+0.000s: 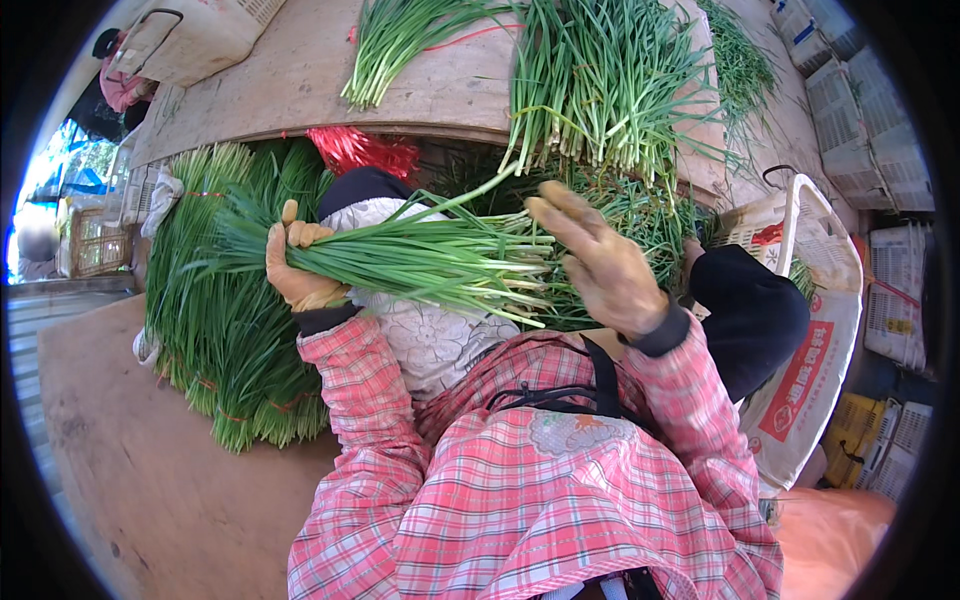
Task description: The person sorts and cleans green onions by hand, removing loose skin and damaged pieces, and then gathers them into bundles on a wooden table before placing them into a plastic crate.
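My left hand [304,262], in a tan glove, is closed around the leafy part of a bunch of garlic chives [420,259] held across my lap. Its pale stem ends point right, and one stalk sticks up out of the bunch. Just past those ends is my right hand [600,262], also gloved, with fingers extended and nothing seen in them; it looks slightly blurred. Beyond, a loose heap of chives [607,90] lies on the wooden table [442,90], stems towards me. A smaller bundle [405,45] rests to its left by a red tie.
Tied chive bundles [240,330] are stacked at my left on a board [135,450]. Red plastic strips [364,150] hang under the table edge. Chive trimmings [652,232] pile up beyond my right hand. A white basket [817,300] stands at right. Another person [124,82] sits far left.
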{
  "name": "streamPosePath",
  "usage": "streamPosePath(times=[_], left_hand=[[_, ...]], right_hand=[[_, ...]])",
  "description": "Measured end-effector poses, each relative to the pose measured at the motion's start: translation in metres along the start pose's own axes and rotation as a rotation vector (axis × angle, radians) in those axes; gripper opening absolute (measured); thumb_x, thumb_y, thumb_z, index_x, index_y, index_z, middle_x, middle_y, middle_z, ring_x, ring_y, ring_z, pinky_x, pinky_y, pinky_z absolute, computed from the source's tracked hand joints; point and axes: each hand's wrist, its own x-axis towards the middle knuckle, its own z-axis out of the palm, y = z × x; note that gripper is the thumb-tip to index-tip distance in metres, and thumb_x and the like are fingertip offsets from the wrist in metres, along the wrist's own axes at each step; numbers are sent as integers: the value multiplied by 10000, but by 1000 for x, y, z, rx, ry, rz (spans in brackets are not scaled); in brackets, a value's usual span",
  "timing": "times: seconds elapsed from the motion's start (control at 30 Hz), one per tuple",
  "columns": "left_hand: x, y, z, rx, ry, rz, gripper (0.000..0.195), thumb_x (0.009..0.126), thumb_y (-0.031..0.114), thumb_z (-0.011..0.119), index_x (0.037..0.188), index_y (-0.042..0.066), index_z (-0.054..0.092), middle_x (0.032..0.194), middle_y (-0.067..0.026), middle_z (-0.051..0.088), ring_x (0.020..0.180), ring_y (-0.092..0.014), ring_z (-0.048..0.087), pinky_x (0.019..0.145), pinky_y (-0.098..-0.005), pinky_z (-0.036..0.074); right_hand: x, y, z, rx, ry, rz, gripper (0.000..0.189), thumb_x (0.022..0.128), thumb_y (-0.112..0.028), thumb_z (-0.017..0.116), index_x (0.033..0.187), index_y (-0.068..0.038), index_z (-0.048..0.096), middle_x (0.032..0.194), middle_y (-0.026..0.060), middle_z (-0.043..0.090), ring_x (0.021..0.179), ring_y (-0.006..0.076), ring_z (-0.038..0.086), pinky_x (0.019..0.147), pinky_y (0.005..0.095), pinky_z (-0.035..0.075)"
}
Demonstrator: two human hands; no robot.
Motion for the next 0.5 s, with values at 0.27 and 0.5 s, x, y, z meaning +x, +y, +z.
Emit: streamPosePath(times=[0.27, 0.5], left_hand=[[3, 7, -16, -42, 4, -78, 345, 886, 259, 496, 1138, 38, 576, 648, 39, 426, 591, -122, 400, 588, -300, 381], [1, 5, 2, -81, 121, -125, 348, 863, 209, 531, 1151, 18, 559, 730, 9, 544, 680, -125, 541, 696, -317, 470]], right_hand=[[-65, 47, 15, 252, -100, 254, 225, 769, -15, 584, 991, -18, 619, 842, 156, 630, 720, 281, 618, 621, 336, 502], [-31, 3, -26, -287, -98, -38, 523, 693, -167, 696, 1178, -57, 533, 1153, 160, 553, 990, 312, 571, 796, 400, 465]])
